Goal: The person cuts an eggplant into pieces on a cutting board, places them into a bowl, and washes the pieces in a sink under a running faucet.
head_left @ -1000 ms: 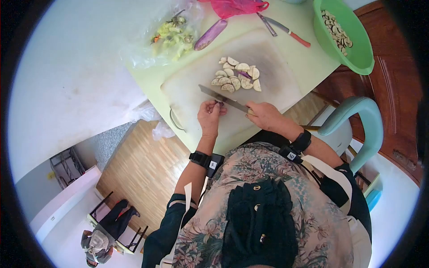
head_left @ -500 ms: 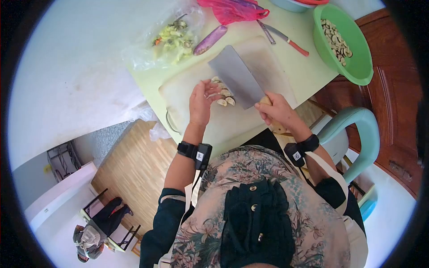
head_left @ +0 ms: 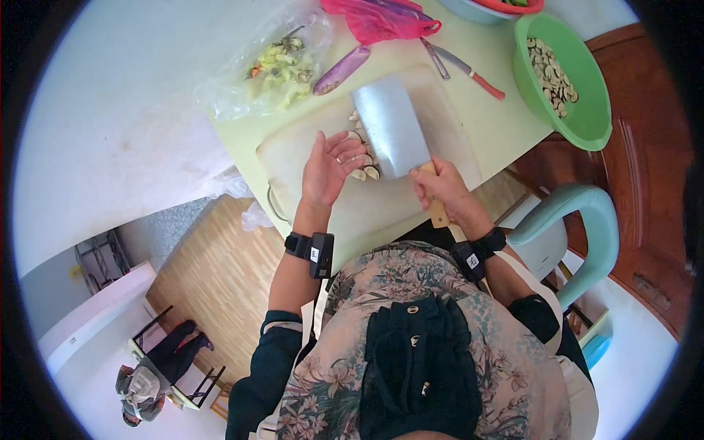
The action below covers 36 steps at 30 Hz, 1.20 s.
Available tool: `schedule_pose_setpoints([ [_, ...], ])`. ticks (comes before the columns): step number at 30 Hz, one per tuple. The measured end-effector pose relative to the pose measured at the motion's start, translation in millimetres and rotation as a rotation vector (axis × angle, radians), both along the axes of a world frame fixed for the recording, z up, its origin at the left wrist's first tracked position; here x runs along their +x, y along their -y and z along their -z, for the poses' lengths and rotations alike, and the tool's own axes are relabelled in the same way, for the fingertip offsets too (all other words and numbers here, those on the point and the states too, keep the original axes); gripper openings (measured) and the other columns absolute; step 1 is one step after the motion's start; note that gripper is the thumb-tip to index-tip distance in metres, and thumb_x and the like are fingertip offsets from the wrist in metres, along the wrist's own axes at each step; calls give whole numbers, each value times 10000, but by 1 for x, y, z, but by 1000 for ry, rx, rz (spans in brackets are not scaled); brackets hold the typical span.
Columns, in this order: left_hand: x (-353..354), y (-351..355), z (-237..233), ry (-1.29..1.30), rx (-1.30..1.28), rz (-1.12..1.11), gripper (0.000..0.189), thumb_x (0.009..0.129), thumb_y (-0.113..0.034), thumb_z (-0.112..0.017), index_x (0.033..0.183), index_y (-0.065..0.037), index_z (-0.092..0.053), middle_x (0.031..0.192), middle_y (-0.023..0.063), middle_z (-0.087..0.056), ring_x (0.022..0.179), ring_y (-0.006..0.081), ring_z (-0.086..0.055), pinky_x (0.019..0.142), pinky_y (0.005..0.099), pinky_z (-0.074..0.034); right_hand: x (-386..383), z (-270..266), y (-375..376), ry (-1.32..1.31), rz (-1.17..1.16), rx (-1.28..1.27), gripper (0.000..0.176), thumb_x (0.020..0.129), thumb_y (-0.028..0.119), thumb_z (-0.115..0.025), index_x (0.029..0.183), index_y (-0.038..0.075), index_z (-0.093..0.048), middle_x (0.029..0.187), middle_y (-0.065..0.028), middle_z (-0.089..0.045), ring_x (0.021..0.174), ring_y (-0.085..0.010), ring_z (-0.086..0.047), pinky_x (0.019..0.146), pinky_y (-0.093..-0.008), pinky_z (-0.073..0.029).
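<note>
My right hand [head_left: 445, 191] grips the wooden handle of a cleaver [head_left: 390, 126], whose broad blade slants over the white cutting board [head_left: 308, 150]. Eggplant slices [head_left: 364, 173] lie on the board just left of the blade, which hides some of them. Beside those slices is my left hand [head_left: 332, 169], palm turned up, fingers spread and slightly curled, holding nothing. A whole purple eggplant [head_left: 342, 71] rests past the board's far edge.
A green basin [head_left: 522, 70] of eggplant slices stands at the right. Peelings [head_left: 282, 70] lie on a clear plastic bag. Behind are a pink bag [head_left: 378, 23] and a red-handled knife [head_left: 480, 82]. A chair [head_left: 598, 227] stands right; a person [head_left: 147, 389] sits lower left.
The cleaver has turned more upright, its blade face now catching light. My left hand has drawn slightly toward me and rolled palm up, away from the slices.
</note>
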<state>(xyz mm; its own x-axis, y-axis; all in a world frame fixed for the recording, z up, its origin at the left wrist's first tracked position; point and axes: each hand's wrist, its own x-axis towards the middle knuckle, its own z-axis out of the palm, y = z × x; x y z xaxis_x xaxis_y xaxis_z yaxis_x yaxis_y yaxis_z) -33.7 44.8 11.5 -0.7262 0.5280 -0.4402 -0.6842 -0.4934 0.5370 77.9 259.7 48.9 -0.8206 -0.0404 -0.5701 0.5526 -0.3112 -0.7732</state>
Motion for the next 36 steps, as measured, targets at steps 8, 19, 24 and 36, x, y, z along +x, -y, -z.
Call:
schedule_pose_setpoints([
  [8, 5, -20, 24, 99, 611, 168, 540, 960, -499, -333, 1168, -35, -515, 1068, 152, -608, 1024, 273, -580, 867, 406, -472, -7, -12, -13, 7, 15, -64, 186, 850, 158, -616, 919, 15, -520, 604, -34, -540, 430, -129, -512, 394, -268, -432],
  [19, 10, -6, -1, -118, 3, 40, 592, 968, -498, -293, 1180, 8, -515, 1116, 143, -582, 1117, 263, -528, 958, 408, -411, 7, 11, -33, 21, 210, 51, 180, 861, 158, -616, 919, 31, -502, 617, -34, -521, 455, -120, -497, 401, -253, -417],
  [24, 7, -9, -16, -805, -720, 187, 539, 935, -424, -446, 1260, 5, -468, 1228, 185, -530, 1214, 318, -453, 1009, 462, -333, 31, 38, -60, 57, 209, 136, 179, 851, 151, -627, 906, 27, -511, 619, -32, -522, 456, -120, -498, 400, -257, -423],
  [36, 15, -48, 38, -1387, -1396, 196, 893, 767, -501, -647, 1405, -13, -255, 1457, 224, -223, 1355, 421, -170, 1049, 595, -138, 39, 54, -49, 111, 283, 109, 167, 834, 123, -630, 881, 10, -516, 596, -49, -534, 442, -136, -513, 400, -272, -427],
])
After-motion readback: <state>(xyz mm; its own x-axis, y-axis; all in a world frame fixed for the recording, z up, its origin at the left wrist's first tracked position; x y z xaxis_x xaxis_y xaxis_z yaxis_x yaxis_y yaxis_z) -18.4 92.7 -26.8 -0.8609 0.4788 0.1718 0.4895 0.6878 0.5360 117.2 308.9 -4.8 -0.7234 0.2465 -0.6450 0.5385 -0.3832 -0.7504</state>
